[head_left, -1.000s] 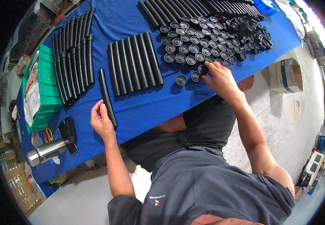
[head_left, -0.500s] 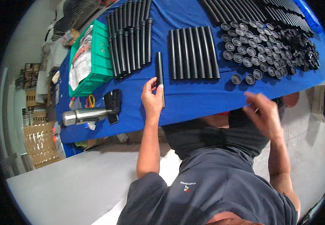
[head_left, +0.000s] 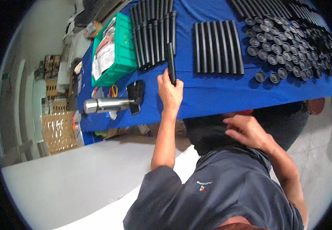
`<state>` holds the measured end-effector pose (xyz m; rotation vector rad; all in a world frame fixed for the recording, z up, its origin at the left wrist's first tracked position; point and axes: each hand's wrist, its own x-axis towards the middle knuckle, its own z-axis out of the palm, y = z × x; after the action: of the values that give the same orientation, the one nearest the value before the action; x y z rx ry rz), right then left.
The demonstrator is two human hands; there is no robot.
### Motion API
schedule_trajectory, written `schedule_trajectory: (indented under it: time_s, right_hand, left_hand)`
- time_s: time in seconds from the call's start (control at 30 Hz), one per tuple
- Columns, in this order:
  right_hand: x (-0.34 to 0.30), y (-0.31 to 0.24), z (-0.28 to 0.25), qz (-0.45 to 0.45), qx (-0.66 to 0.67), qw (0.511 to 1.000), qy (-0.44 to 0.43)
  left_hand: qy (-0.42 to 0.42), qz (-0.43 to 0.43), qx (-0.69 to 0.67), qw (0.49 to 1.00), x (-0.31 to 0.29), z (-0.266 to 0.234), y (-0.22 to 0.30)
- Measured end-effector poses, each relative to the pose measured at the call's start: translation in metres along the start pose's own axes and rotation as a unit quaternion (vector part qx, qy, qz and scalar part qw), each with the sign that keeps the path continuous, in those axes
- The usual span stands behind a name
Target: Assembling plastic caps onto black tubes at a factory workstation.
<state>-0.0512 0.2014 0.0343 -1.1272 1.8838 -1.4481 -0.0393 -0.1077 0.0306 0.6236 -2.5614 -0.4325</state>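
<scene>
Black tube point(head_left: 171, 63) is gripped by left hand point(head_left: 170, 90); right hand point(head_left: 246, 131) curled, any contents hidden.

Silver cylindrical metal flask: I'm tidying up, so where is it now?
In the head view, the flask lies left of the left hand, on the blue cloth, below the green plastic crate.

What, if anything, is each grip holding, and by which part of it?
The left grip holds a black tube by its near end. Whether the right grip holds anything cannot be told.
</scene>
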Motion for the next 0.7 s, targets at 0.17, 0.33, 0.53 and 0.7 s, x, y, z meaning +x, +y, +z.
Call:
schedule_trajectory:
  time_s: [0.17,0.33,0.53,0.7]
  right_hand:
    - [0.028,0.005,-0.015,0.127,0.333,0.933,0.053]
    - [0.059,0.015,-0.026,0.086,0.263,0.960,-0.038]
    - [0.059,0.035,-0.021,-0.023,0.329,0.940,-0.093]
    - [0.055,0.038,-0.029,-0.012,0.277,0.958,-0.075]
  left_hand:
    - [-0.074,0.120,-0.193,0.971,-0.030,-0.041,0.043]
    - [-0.258,0.162,-0.216,0.928,-0.055,-0.040,0.077]
    - [-0.394,-0.038,-0.270,0.878,-0.079,-0.044,0.056]
    - [-0.358,0.018,-0.183,0.916,-0.060,-0.051,0.064]
